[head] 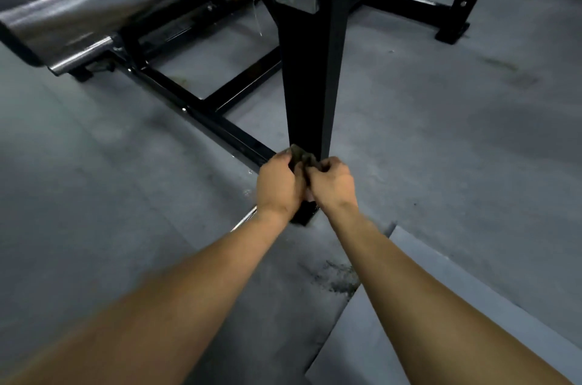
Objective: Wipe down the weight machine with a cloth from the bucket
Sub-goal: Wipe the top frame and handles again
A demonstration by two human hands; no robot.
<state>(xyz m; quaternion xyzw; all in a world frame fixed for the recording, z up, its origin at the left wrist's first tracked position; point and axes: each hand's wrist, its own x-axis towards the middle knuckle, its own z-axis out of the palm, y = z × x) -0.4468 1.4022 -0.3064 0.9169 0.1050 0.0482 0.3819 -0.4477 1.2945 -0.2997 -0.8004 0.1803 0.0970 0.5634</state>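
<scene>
My left hand (278, 186) and right hand (332, 183) both pinched the dark, crumpled cloth (302, 158), bunched low against the black square steel upright (311, 79) - its long axis ran straight up from them, both hands equally near.

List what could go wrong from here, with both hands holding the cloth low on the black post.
The cloth is bunched between the left hand and right hand, so it may skip parts of the post. Both hands sit close to the post's bottom edges and could scrape there. The edge of the mat by the dirty patch might catch a foot.
</scene>
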